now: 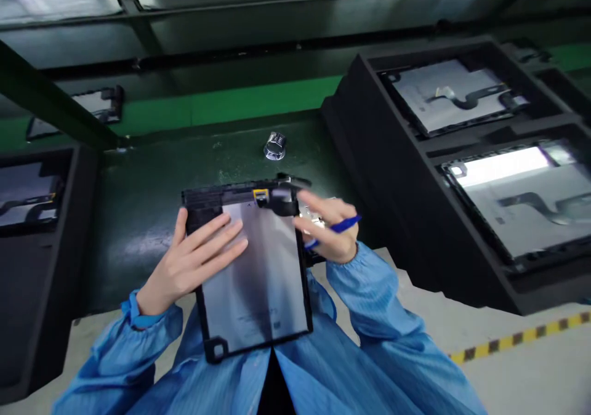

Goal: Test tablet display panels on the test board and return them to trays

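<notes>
One panel [263, 279] lies over the bench's [138, 199] near edge, long axis running near to far; the left hand [189, 261] rests open across its upper left, while the right hand [335, 227], gripping a pen [347, 223], is nearer the black flap [284, 201] at its upper right

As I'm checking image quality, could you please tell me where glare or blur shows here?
Head view: strong glare streaks the nearer panel in the right black tray; same view: motion blur smears the dark piece beside the right hand, while the left hand looks sharper.
</notes>
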A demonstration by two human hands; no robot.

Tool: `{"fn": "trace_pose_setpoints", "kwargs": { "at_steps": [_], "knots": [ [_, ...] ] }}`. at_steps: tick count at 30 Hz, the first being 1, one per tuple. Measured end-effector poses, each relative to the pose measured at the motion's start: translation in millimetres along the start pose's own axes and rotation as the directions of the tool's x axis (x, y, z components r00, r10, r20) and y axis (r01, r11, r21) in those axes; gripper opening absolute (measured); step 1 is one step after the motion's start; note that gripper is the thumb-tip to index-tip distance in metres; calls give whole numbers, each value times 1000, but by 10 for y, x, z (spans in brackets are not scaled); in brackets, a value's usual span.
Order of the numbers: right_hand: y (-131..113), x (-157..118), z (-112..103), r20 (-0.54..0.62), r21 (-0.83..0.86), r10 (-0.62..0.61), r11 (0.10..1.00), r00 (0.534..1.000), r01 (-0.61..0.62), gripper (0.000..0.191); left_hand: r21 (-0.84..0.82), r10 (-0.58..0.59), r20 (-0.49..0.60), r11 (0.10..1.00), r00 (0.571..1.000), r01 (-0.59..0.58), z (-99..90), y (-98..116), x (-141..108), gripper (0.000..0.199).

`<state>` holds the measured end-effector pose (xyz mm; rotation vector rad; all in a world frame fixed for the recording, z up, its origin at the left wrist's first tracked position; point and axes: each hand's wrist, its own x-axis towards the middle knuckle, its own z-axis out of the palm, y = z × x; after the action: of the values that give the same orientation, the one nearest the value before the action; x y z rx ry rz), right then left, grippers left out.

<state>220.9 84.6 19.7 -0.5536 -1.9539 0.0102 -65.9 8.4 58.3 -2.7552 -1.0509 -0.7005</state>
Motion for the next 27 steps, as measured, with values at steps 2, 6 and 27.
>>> {"fn": "trace_pose_setpoints", "kwargs": {
  "at_steps": [2,6,27],
  "knots": [
    [108,43,50,-71,39,156,987,985,-154,59,112,98,0,989,995,-97,13,-63,-46,52],
    [250,90,141,90,250,497,827,863,-503,49,26,104,69,994,992,-106,139,-249,-157,63],
    [-176,50,129,578,416,472,531,666,-738,29,-534,-555,173,642,814,550,294,28,413,24]
  ]
}}
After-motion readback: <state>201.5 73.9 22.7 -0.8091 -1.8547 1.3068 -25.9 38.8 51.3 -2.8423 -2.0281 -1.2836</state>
